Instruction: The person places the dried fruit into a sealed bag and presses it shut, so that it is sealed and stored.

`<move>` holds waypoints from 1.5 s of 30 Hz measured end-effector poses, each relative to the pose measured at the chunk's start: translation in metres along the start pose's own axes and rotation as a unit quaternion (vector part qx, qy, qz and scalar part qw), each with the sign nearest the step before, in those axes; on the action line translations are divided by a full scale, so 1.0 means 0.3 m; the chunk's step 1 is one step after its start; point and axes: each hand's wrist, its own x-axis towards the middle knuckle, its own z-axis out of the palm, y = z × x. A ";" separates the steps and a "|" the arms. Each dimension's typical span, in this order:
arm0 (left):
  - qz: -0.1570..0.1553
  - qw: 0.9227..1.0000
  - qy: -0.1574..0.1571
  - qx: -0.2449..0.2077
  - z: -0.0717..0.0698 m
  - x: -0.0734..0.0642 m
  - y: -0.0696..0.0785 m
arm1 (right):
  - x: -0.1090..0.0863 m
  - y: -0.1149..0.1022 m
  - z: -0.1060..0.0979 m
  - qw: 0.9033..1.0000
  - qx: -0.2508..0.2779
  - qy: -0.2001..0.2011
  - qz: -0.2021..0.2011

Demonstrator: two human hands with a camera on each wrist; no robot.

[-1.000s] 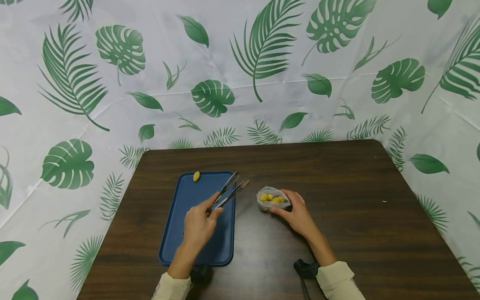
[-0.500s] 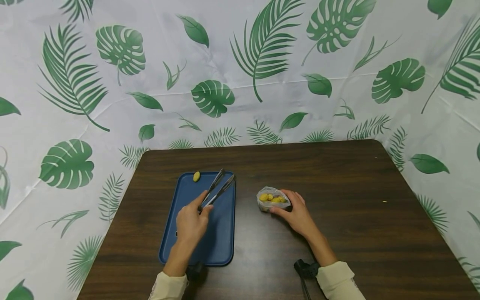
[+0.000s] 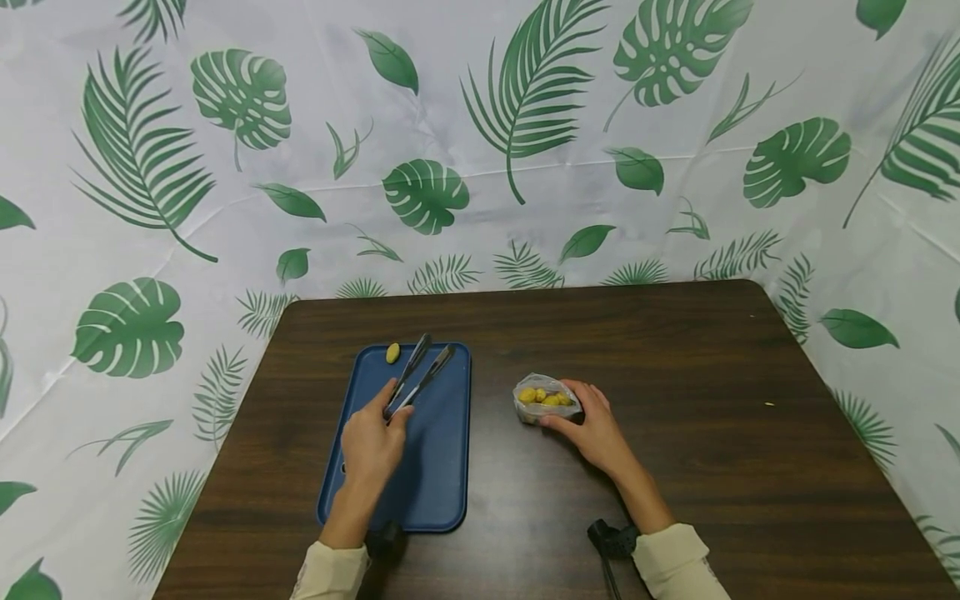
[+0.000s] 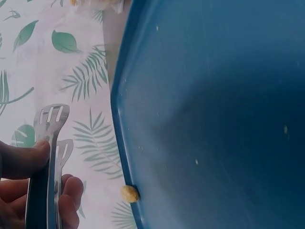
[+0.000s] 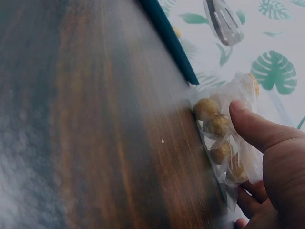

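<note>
My left hand (image 3: 372, 442) grips metal tongs (image 3: 441, 360) over the blue tray (image 3: 431, 483). The two slotted tips stand apart with nothing between them. One yellowish, nut-like oval piece (image 3: 393, 353) rests on the tray's far rim, left of the tong tips; the left wrist view shows this piece (image 4: 129, 193) at the tray's edge. To the tray's right, my right hand (image 3: 596, 433) holds a clear plastic bag (image 5: 245, 143) by its side, thumb on the near face. Inside lie several similar yellow pieces (image 3: 528, 394), and the bag's mouth gapes upward.
The dark wooden table (image 3: 675, 358) extends to the right of the bag. A tiny yellow scrap (image 3: 769, 404) lies there. Pale crumbs (image 4: 196, 162) dot the tray. Behind the table hangs a leaf-patterned cloth (image 3: 315, 133). A black wrist camera (image 3: 613, 537) sits on the right wrist, with a cable.
My left hand has moved left with the tongs, from the tray's right edge toward the oval piece on the rim. The right hand and the bag have stayed in place.
</note>
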 end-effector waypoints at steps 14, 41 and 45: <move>-0.026 0.999 0.005 0.026 -0.017 0.027 -0.034 | -0.002 0.003 0.002 1.000 0.001 0.001 0.005; -0.063 0.995 -0.022 0.071 -0.034 0.073 -0.095 | 0.002 -0.003 0.002 1.000 0.006 0.002 -0.002; -0.063 0.995 -0.020 0.079 -0.032 0.083 -0.101 | 0.002 -0.004 0.002 1.000 0.003 0.003 0.002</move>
